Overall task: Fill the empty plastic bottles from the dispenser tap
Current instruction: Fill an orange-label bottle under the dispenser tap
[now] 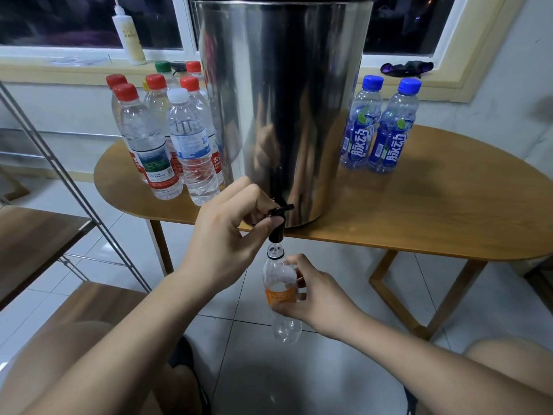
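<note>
A tall steel dispenser (284,100) stands on the wooden table (434,211), its black tap (277,223) hanging over the front edge. My left hand (227,235) pinches the tap's lever between thumb and fingers. My right hand (314,292) grips a clear bottle with an orange label (279,290), uncapped, upright, its mouth right under the spout. The bottle looks nearly empty. Several capped bottles (167,136) stand left of the dispenser, and two blue-labelled bottles (377,127) stand to its right.
A white pump bottle (128,34) and a dark cloth (407,68) sit on the windowsill behind. A metal-framed wooden shelf (45,235) stands at the left. My knees are at the bottom, above a tiled floor.
</note>
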Tool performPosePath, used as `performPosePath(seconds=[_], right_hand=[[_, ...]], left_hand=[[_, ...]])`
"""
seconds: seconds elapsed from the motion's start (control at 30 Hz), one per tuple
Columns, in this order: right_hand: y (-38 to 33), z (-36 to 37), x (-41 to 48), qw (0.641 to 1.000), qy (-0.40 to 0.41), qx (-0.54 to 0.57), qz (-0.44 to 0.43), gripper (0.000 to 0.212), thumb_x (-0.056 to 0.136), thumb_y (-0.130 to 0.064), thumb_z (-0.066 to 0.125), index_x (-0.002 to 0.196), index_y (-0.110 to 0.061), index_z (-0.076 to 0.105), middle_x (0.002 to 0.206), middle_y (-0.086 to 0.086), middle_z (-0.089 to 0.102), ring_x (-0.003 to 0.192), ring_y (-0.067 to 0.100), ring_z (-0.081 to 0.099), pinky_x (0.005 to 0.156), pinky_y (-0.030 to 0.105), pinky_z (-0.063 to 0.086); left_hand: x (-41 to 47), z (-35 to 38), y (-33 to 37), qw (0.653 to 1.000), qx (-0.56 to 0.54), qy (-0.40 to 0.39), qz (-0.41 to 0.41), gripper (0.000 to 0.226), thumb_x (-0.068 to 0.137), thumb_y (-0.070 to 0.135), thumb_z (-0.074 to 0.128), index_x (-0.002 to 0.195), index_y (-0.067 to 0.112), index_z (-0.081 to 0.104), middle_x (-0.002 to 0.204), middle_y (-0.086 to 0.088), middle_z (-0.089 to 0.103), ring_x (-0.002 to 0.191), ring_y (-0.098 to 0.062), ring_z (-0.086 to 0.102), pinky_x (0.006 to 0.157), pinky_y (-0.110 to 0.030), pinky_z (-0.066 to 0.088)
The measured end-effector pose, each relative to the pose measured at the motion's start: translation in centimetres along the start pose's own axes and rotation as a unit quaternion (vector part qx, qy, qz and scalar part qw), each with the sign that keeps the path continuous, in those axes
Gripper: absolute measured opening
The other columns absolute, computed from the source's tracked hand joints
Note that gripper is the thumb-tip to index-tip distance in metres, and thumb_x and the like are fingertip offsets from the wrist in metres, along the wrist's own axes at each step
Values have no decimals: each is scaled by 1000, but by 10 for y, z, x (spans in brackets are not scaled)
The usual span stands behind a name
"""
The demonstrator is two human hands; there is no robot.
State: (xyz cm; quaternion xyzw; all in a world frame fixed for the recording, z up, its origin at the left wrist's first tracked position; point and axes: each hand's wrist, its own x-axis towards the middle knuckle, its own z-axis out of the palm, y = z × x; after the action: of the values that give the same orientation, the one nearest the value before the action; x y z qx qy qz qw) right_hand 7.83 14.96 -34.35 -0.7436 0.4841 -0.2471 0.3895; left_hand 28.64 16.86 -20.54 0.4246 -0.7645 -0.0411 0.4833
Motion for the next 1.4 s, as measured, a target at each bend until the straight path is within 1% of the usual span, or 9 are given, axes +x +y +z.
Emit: performPosePath(seconds=[0.1,0.27,0.37,0.43,0.53,0.8,0.97,1.2,1.4], right_hand=[[2,0,0,1000,-3,-4,6,74,73,-56,88,132,-50,43,112,-8,72,99,12,71,93,43,61],[3,1,1,1000,-6,-7,16,75,72,-58,87,132,-51,43,110,-7,72,98,11,70,91,43,62],[4,1,2,1000,-7,-4,20,75,71,-58,88,131,-51,43,111,-8,71,97,11,70,91,43,62],[3,1,2,1000,-8,-3,21,75,71,-57,88,132,-49,44,112,-9,71,98,11,70,90,43,62],[3,1,2,1000,-6,-4,21,75,71,-56,88,131,-49,44,112,-9,71,98,11,71,90,43,62],[3,2,3,1000,-3,-15,15,72,72,-53,90,129,-45,45,111,-9,70,96,13,71,88,43,62],[4,4,3,1000,3,-13,14,70,71,-50,89,126,-42,46,105,-11,71,92,13,71,86,44,61],[5,4,5,1000,4,-11,15,69,72,-52,89,126,-45,47,106,-8,73,94,15,72,87,45,62],[5,4,5,1000,3,-15,17,70,71,-53,89,127,-45,47,108,-10,73,96,12,72,88,44,62]], left_hand=[[0,1,1,1000,6,-1,7,27,91,2,86,86,18,64,85,5,56,79,-9,56,66,-21,43],[-1,4,-1,998,-60,9,-26,35,90,-2,85,89,26,64,83,0,60,77,-17,61,67,-22,48],[-2,5,-2,995,-89,9,-50,28,90,-3,84,91,20,67,86,-2,61,78,-19,64,68,-23,51],[-3,6,-2,994,-95,5,-57,22,90,-3,84,92,12,68,88,-5,61,79,-17,66,71,-20,51],[-4,6,-2,994,-91,3,-57,22,89,-3,85,95,10,69,91,-4,62,82,-15,67,74,-16,51],[-5,7,-3,992,-108,6,-66,19,90,-5,83,95,5,68,92,-7,62,83,-17,68,74,-19,51],[-5,8,-2,991,-111,8,-70,20,91,-7,82,94,4,66,90,-7,62,82,-18,67,74,-20,51],[-6,9,-4,990,-118,12,-74,13,92,7,78,96,8,65,90,-6,61,81,-23,66,74,-25,52],[-7,8,-6,990,-119,8,-74,19,93,-1,80,96,9,65,90,-6,61,82,-24,66,74,-27,53]])
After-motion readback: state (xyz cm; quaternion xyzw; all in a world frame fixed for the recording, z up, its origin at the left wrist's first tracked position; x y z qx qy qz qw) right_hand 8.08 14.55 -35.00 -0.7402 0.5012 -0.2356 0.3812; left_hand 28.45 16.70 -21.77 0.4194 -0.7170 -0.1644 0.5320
